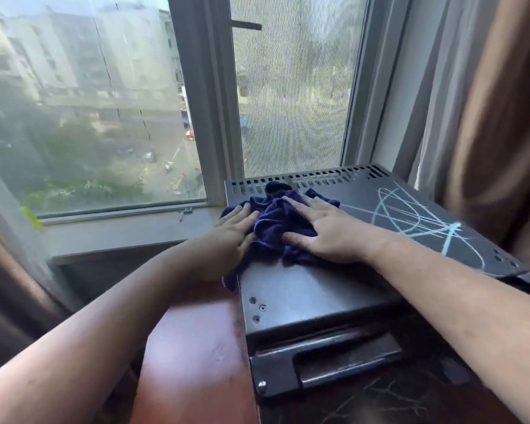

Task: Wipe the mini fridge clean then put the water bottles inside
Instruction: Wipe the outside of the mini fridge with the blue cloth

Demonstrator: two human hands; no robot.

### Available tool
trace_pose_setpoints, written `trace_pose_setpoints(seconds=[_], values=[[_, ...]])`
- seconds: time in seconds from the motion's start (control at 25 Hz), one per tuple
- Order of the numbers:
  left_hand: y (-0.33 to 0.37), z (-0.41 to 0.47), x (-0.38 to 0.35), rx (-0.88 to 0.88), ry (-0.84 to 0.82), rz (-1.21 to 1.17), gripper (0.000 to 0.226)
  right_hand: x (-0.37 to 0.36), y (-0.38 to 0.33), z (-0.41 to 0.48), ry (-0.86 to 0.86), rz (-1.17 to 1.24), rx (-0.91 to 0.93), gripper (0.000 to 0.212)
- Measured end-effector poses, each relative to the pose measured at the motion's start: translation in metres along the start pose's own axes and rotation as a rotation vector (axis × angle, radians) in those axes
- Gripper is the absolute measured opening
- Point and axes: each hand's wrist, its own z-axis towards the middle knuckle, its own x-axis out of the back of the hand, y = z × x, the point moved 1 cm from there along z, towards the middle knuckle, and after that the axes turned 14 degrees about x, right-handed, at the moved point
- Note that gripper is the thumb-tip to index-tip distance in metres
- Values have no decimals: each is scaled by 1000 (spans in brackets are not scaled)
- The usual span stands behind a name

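Here, at mid-frame, my left hand (234,237) and right hand (328,231) lie flat, fingers (300,205) straight and released, pressing a crumpled dark-blue cloth (273,221) onto the black top of the mini fridge (318,286), which fills the lower right, a reddish bench (190,362) at its left, the window (104,102) above.

Nothing legible anywhere; only pale scribbles (416,223) cross the mini fridge (306,289) top.

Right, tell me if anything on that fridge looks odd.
Pale blue scribbles cross the right side of the fridge top, loose crossing lines and loops that look drawn on, not printed. The cloth lies left of them, not on them.
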Motion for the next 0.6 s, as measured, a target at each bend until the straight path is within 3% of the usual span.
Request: trace_pose_setpoints(seconds=[0.32,0.6], values=[[-7,100,21,51,-6,86,59,11,44,81,28,-31,-173,85],[-2,70,17,-57,-29,99,62,15,22,30,47,-7,-61,78]])
